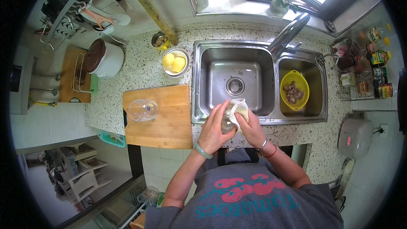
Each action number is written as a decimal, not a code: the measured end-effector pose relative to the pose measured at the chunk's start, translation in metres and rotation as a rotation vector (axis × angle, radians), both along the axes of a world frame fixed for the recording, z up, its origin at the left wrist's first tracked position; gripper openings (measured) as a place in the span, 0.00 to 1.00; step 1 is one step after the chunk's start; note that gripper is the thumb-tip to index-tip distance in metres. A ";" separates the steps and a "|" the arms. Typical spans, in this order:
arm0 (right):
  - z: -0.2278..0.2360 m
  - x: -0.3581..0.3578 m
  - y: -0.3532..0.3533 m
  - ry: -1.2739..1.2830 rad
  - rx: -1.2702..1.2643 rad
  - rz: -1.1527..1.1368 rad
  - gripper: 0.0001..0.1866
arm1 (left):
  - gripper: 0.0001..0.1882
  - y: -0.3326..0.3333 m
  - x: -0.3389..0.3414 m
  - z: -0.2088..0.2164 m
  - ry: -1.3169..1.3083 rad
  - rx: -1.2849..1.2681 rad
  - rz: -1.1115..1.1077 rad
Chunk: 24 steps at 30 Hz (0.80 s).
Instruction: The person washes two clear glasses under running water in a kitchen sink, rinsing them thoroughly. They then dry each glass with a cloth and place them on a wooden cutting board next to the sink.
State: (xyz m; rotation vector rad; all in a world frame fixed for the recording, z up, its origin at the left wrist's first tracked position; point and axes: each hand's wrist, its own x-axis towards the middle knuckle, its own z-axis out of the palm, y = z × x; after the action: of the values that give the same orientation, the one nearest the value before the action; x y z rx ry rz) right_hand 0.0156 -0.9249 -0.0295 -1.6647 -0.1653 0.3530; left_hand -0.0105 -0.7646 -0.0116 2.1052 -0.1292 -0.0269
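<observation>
My left hand is closed around a clear glass vessel, held upright or tilted over the front edge of the sink; my fingers hide much of it, so I cannot tell whether it is a jar or a cup. In my right hand is a whitish cloth, pinched under the thumb and pressed against the glass. To the left of my hands, another clear glass container rests on the wooden cutting board.
Ahead is a double steel sink with a tap. A yellow basket of brownish pieces sits in its right basin. Left of the sink stand a bowl of yellow rounded pieces, a yellow cup and a white pot.
</observation>
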 end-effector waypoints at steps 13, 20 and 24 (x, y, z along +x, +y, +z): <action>-0.012 -0.002 0.007 -0.461 -0.200 -0.120 0.14 | 0.39 -0.024 -0.007 -0.009 0.141 -0.531 0.282; 0.002 0.010 0.010 0.049 0.065 -0.246 0.12 | 0.41 -0.022 -0.010 -0.005 0.146 -0.406 0.250; -0.009 0.019 0.004 0.364 0.424 -0.317 0.14 | 0.36 -0.019 -0.004 -0.016 -0.003 -0.343 0.194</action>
State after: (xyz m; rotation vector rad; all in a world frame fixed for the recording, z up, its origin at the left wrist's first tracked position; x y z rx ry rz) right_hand 0.0348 -0.9206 -0.0383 -1.1605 0.2772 0.3454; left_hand -0.0143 -0.7833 -0.0274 1.7663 0.0659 0.1073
